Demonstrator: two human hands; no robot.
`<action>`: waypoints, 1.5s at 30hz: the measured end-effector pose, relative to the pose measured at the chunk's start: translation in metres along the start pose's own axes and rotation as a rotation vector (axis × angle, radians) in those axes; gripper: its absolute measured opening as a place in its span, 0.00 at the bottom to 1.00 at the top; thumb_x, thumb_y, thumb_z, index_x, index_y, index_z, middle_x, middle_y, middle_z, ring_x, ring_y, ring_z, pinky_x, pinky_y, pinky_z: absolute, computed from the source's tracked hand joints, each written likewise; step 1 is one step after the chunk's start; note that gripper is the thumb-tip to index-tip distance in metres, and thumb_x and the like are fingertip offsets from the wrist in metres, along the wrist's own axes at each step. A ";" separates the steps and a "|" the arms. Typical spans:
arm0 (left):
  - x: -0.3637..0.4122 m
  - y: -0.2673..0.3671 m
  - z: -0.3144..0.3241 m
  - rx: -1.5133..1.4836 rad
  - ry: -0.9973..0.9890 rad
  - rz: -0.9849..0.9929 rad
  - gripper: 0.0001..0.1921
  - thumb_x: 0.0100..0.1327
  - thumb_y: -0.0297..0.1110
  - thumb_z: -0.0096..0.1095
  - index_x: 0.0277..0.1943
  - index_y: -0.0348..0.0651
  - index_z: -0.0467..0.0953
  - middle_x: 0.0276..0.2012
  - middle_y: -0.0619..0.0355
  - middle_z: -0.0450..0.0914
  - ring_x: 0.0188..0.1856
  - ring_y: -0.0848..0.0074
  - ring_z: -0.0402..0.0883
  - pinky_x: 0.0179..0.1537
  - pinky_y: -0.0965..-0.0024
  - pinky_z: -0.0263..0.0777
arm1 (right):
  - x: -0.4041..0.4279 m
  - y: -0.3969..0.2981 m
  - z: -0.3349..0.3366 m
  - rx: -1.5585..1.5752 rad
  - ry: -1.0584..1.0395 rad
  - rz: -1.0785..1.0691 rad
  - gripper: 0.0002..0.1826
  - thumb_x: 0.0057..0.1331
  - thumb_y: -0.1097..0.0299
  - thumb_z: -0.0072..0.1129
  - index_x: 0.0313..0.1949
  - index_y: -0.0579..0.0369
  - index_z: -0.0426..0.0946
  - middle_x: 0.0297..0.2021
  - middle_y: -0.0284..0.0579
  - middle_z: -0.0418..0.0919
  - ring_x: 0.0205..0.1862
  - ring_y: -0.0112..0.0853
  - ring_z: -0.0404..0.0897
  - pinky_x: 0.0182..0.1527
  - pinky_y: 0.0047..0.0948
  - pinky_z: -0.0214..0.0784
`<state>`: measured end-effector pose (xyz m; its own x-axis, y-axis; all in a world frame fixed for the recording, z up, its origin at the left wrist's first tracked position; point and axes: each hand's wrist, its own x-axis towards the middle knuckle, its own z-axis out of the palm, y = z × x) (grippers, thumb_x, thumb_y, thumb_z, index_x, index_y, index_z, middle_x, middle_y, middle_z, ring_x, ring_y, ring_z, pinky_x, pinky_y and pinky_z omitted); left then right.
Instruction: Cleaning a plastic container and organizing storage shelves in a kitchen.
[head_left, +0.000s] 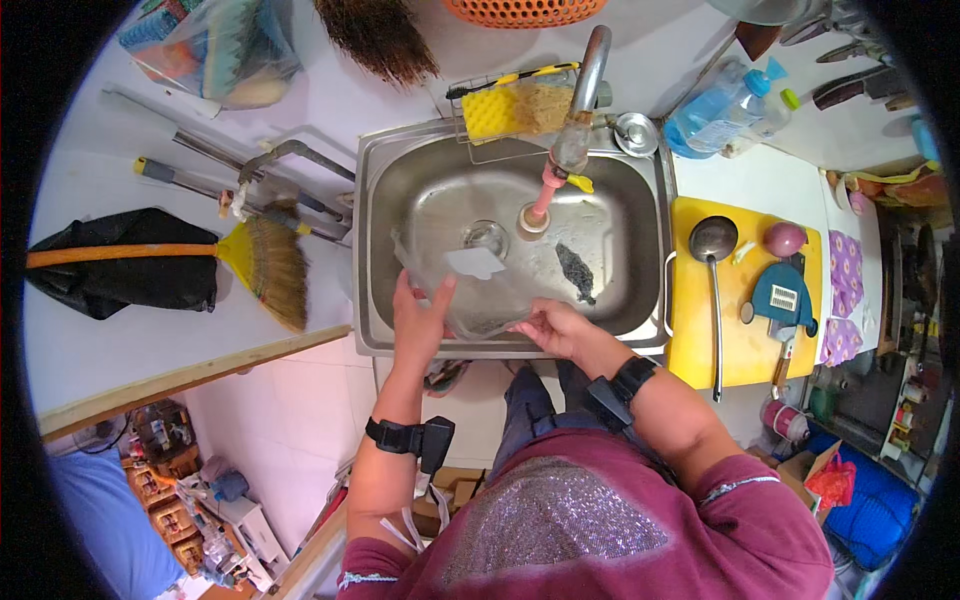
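Note:
Over the stainless steel sink (622, 180), a clear plastic bag (480, 300) with a whitish patch (475, 263) is spread between both hands. My left hand (422, 311) holds its left side, thumb raised along the film. The fingers of my right hand (553, 327) pinch the bag's near right edge. Through or beyond the film, the round drain (485, 238) shows in the basin. A dark, speckled, elongated thing (575, 272) lies on the basin floor to the right; I cannot tell what it is. The faucet's pink hose end (544, 199) hangs above the basin.
A wire rack (510, 157) behind the sink holds a yellow sponge (489, 114). Right, a yellow cutting board (690, 315) bears a ladle (713, 240), a red onion (784, 238), a teal-guarded blade tool (780, 296) and a knife (784, 352). A broom (274, 262) lies left.

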<state>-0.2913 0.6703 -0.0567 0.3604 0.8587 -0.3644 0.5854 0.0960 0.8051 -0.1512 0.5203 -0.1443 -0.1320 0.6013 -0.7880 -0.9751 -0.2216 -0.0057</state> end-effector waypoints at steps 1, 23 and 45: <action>-0.001 -0.006 0.002 0.026 -0.055 -0.045 0.45 0.50 0.48 0.64 0.61 0.27 0.48 0.47 0.43 0.64 0.41 0.65 0.72 0.28 0.71 0.75 | -0.005 -0.002 -0.003 -0.033 0.005 -0.073 0.13 0.62 0.73 0.40 0.45 0.69 0.61 0.41 0.62 0.70 0.38 0.43 0.76 0.35 0.27 0.78; -0.004 -0.056 0.015 0.189 -0.078 0.101 0.32 0.56 0.38 0.58 0.60 0.32 0.55 0.49 0.45 0.65 0.34 0.69 0.73 0.42 0.70 0.68 | -0.021 -0.021 -0.044 -0.233 0.468 -0.668 0.30 0.63 0.78 0.41 0.58 0.35 0.42 0.46 0.52 0.65 0.27 0.36 0.74 0.29 0.33 0.75; 0.025 -0.066 0.027 -0.642 -0.666 -0.553 0.27 0.60 0.34 0.54 0.59 0.41 0.53 0.52 0.49 0.66 0.50 0.57 0.70 0.43 0.55 0.73 | -0.010 -0.026 -0.024 -0.258 0.200 -0.376 0.29 0.66 0.72 0.40 0.61 0.38 0.37 0.45 0.50 0.68 0.37 0.43 0.77 0.38 0.39 0.75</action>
<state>-0.3010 0.6715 -0.1318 0.5995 0.1870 -0.7782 0.3674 0.7995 0.4752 -0.1198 0.5018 -0.1513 0.2813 0.5231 -0.8045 -0.8694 -0.2160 -0.4444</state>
